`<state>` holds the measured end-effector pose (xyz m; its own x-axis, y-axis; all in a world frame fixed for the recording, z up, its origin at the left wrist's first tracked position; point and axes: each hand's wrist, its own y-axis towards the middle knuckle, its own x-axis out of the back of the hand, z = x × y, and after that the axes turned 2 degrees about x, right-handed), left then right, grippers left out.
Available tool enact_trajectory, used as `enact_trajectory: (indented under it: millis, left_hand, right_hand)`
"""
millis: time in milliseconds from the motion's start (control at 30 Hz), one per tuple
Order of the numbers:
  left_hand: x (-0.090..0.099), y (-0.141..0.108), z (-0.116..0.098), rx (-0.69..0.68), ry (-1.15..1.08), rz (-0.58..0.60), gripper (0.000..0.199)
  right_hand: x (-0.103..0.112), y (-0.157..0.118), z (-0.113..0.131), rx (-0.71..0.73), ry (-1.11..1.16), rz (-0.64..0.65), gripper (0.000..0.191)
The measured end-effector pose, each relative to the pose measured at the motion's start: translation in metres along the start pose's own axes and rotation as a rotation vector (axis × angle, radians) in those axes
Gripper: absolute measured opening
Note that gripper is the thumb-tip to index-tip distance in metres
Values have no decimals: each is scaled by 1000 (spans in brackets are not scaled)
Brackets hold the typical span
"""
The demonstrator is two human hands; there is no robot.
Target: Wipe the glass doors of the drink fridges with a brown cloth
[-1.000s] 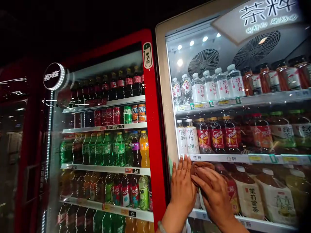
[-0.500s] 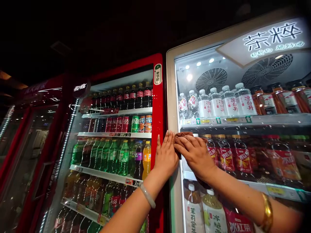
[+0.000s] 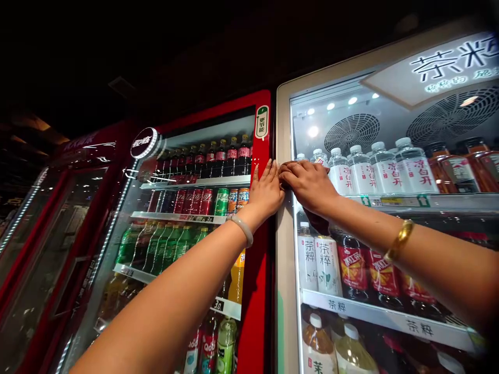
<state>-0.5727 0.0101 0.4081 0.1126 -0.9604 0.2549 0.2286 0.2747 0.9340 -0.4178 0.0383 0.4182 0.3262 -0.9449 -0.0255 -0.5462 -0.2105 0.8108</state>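
Note:
My left hand point(image 3: 266, 192) lies flat with outstretched fingers on the red door frame point(image 3: 257, 270) of a drinks fridge, near its right edge. Beside it, my right hand point(image 3: 311, 186) presses a brown cloth point(image 3: 317, 223) against the beige frame point(image 3: 286, 259) and glass edge of the neighbouring fridge. Part of the cloth hangs below the palm; the rest is hidden under the fingers. The fingertips of both hands nearly meet at the narrow gap between the two fridges. Behind the glass by my right hand stand clear water bottles point(image 3: 385, 169).
Soda bottles point(image 3: 222, 156) and cans point(image 3: 200, 201) line the red fridge's shelves. Red-labelled tea bottles point(image 3: 353, 267) fill a lower shelf on the right. A lit sign point(image 3: 448, 67) tops the right fridge. Another dark red fridge point(image 3: 58, 223) stands at far left.
Both hands have slid upward along the frames, the cloth moving with my right hand from the second shelf's level to the top shelf's bottles. The view has shifted slightly.

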Motion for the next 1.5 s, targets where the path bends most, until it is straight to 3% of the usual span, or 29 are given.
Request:
enact_trajectory:
  millis: [100, 267, 367, 467, 600, 700, 933, 1000, 1100, 1333, 1400, 1500]
  left_hand:
    - [3, 24, 16, 30, -19, -4, 71]
    - [15, 93, 41, 106, -67, -15, 72]
    - [13, 113, 46, 125, -103, -41, 72]
    - [5, 105, 45, 117, -155, -82, 73]
    - [-6, 70, 45, 69, -190, -93, 74]
    - [-8, 53, 47, 27, -183, -84, 75]
    - [4, 75, 49, 78, -221, -49, 72]
    - [5, 74, 48, 78, -229, -45, 72]
    - [1, 55, 44, 61, -243, -47, 75]
    - [-16, -26, 32, 15, -281, -9, 74]
    - [-17, -34, 31, 9, -283, -9, 74]
    - [-15, -22, 31, 41, -284, -12, 73]
  right_hand:
    - [-6, 29, -9, -27, -23, 13, 39]
    - [-15, 117, -35, -230, -26, 18, 41]
    - [-19, 136, -38, -284, -49, -1, 40]
    - [-23, 121, -28, -296, -78, -17, 41]
    - [-28, 81, -3, -296, -111, -34, 44]
    - [-30, 68, 8, -272, -120, -42, 47]
    - [-18, 116, -16, -344, -43, 56, 44]
    - [-15, 117, -16, -344, -39, 64, 43]
    - [-13, 93, -1, -317, -53, 62, 43]
    - [-9, 0, 55, -212, -110, 56, 45]
    - [-9, -4, 56, -176, -103, 71, 45]
    - [-11, 14, 44, -177, -95, 102, 47]
